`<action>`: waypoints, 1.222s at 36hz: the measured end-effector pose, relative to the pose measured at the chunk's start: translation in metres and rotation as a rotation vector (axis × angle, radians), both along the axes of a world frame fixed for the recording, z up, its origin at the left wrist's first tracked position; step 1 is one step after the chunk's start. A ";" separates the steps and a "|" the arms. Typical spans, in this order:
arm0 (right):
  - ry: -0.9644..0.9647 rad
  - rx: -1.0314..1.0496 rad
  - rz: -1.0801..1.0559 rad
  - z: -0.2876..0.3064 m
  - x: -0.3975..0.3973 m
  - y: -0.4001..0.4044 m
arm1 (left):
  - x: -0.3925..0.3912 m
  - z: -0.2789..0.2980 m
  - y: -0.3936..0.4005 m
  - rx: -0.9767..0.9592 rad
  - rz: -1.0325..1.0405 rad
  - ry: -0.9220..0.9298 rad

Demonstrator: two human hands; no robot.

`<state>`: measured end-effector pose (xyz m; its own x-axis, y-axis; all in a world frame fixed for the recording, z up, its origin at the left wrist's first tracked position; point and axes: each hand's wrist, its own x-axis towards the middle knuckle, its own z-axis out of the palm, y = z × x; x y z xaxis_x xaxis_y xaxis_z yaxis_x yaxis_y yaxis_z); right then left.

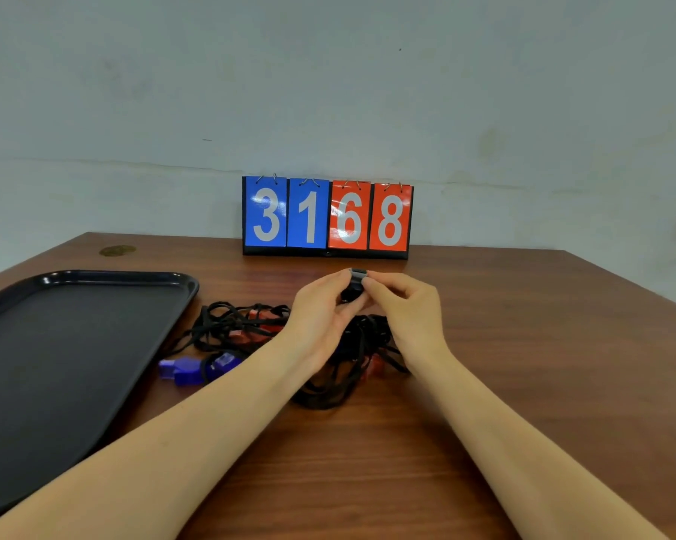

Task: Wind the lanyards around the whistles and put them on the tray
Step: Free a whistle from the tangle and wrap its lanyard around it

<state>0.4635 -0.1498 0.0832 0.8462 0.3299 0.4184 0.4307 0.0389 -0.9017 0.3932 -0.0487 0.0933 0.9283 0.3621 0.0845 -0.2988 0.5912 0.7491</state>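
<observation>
Black whistle point(355, 284): raised above the table, pinched between both hands, in front of the scoreboard; a dark lanyard hangs from it down to the pile below.
Tray point(94, 278): black, far left on the table, nothing on it.
Blue whistles point(196, 369): two, flat on the table just right of the tray's near edge, cords running into the tangle.
Lanyard pile point(235, 325): black cords knotted together between tray and hands, red whistles point(258, 319) caught among them; a further heap under the wrists.
Left hand point(321, 317): curled, thumb and fingertips gripping the black whistle's left side.
Right hand point(402, 305): curled, thumb and forefinger pinching the same whistle from the right, other fingers folded in.
Scoreboard point(327, 216): upright at the table's far edge against the wall, reading 3 1 in blue, 6 8 in red.
Table point(523, 344): brown wood grain.
</observation>
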 end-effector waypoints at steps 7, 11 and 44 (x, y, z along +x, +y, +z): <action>-0.076 -0.009 0.000 0.001 0.001 -0.005 | -0.004 0.005 0.006 0.112 -0.002 0.071; -0.170 -0.064 0.031 0.000 0.001 -0.005 | -0.007 0.009 0.009 0.244 0.023 0.175; 0.261 -0.114 0.311 0.053 -0.112 0.036 | -0.142 0.074 0.107 1.209 0.403 0.417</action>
<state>0.3514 -0.1139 0.1359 0.7717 0.6184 0.1486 0.1704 0.0242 -0.9851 0.2509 0.0587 0.1674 0.8098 0.5142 0.2824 0.0829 -0.5769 0.8126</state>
